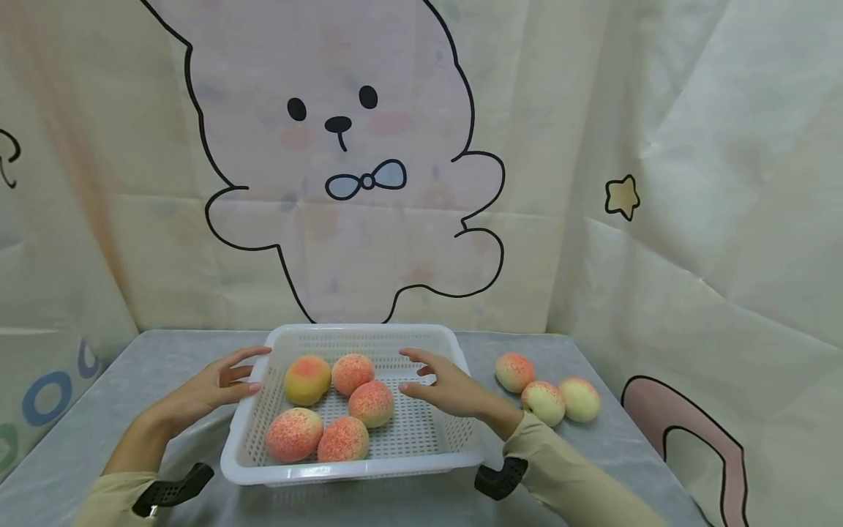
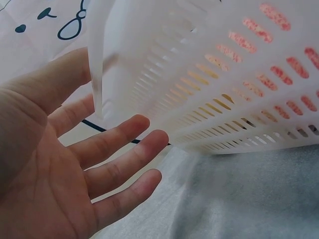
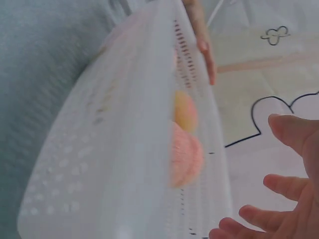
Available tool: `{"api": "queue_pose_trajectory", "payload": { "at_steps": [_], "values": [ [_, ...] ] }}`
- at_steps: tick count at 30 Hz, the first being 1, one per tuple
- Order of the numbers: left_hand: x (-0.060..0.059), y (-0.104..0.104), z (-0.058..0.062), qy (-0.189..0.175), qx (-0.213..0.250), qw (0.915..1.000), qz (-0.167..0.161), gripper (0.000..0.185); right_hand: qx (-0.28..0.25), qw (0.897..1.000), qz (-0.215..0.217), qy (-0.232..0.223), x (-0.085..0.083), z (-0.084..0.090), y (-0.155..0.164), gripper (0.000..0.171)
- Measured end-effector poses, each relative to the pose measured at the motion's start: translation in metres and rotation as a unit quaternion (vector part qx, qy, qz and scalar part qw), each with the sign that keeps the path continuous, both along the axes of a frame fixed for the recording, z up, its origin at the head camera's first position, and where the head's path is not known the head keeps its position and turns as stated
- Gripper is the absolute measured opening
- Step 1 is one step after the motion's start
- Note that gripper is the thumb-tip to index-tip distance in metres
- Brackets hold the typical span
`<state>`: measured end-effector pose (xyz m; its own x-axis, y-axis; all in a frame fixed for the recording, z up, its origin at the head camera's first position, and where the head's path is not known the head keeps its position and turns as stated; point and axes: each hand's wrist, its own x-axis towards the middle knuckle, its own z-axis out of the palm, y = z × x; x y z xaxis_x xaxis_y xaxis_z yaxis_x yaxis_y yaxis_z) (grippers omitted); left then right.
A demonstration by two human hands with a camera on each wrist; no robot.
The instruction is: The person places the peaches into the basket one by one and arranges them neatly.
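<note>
A white perforated plastic basket (image 1: 421, 465) stands on the grey cloth, holding several peaches (image 1: 294, 435), one of them yellower (image 1: 307, 380). At its left rim is my left hand (image 1: 211, 384), fingers spread and only slightly bent. The left wrist view shows the thumb passing behind the rim flange (image 2: 95, 55), while fingertips (image 2: 152, 142) lie close to the slotted wall. My right hand (image 1: 448, 384) hovers over the basket's right side, loosely spread with nothing in it. The right wrist view has the right hand's relaxed fingers (image 3: 266, 216) beside the basket wall (image 3: 139, 149).
Three more peaches, a red-topped one (image 1: 515, 372), a speckled one (image 1: 543, 403) and a pale one (image 1: 579, 400), lie right of the basket. Grey cloth (image 1: 197, 344) covers the table. A printed curtain (image 1: 546, 146) hangs behind and at both sides.
</note>
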<state>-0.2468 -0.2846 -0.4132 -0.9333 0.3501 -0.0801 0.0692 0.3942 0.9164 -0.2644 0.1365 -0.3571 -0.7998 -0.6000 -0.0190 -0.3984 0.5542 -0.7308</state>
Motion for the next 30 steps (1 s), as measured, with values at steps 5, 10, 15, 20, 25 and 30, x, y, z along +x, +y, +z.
{"api": "queue_pose_trajectory", "payload": {
  "at_steps": [5, 10, 15, 20, 25, 30],
  "values": [
    [0.001, 0.0, 0.0, 0.001, 0.001, 1.0, 0.0, 0.074, -0.03, 0.999, 0.007, 0.019, 0.001, 0.016, 0.016, 0.063],
    [0.001, 0.001, 0.0, 0.0, 0.001, 1.0, -0.001, 0.075, -0.051, 0.998, -0.016, 0.023, 0.002, 0.026, 0.033, 0.063],
    [0.002, 0.001, -0.001, 0.004, -0.007, 1.0, 0.003, 0.075, -0.077, 0.996, -0.023, 0.035, 0.001, 0.032, 0.052, 0.062],
    [0.001, 0.002, -0.004, 0.004, -0.01, 0.9999, 0.007, 0.075, -0.078, 0.995, -0.031, 0.061, -0.001, 0.031, 0.077, 0.059],
    [0.0, 0.002, -0.003, 0.002, -0.015, 0.9999, 0.006, 0.075, -0.064, 0.993, -0.066, 0.078, -0.001, 0.03, 0.107, 0.054],
    [0.0, 0.001, -0.001, 0.002, -0.023, 0.9997, 0.006, 0.075, -0.051, 0.99, -0.087, 0.095, -0.004, 0.02, 0.139, 0.052]
  ]
}}
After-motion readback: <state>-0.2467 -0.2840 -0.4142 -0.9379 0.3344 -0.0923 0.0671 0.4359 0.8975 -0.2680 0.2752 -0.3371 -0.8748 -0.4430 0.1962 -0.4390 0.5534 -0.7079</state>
